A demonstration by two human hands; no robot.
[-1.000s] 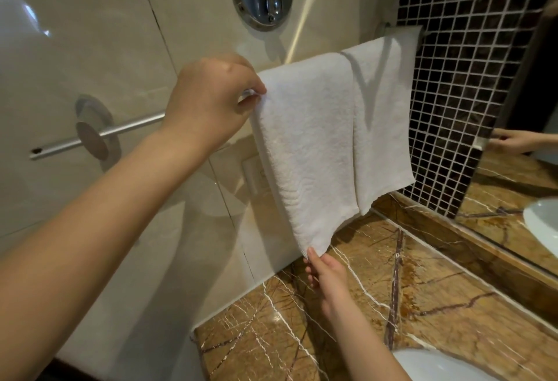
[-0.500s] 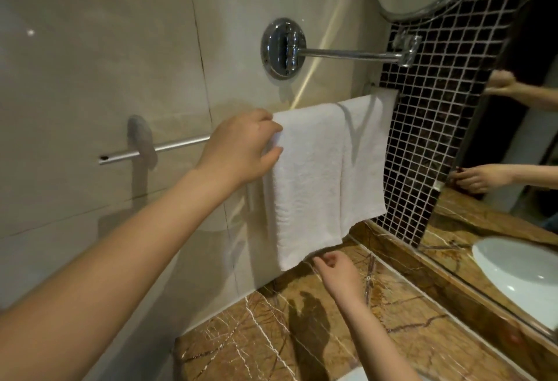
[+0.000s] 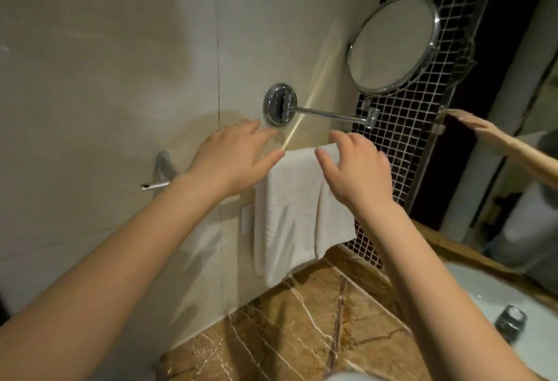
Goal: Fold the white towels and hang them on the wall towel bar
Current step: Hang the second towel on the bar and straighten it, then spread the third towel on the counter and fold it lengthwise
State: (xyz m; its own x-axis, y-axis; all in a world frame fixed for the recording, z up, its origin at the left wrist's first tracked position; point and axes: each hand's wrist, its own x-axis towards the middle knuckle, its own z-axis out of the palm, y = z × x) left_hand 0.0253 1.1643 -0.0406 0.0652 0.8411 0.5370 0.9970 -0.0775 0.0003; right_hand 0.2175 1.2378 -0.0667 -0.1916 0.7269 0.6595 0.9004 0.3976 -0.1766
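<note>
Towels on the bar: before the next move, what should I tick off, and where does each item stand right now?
1. Both towels draped over the towel bar: ok. The left towel and right towel hang side by side.
2. Hems level: not ok. The left towel reaches lower in this view.
3. Towels off the marble counter: ok. Both hang above it.
4. Hands free: ok. The left hand and right hand are open at the towels' top edge.
5. Back halves even behind the bar: cannot tell, they are hidden.
</note>
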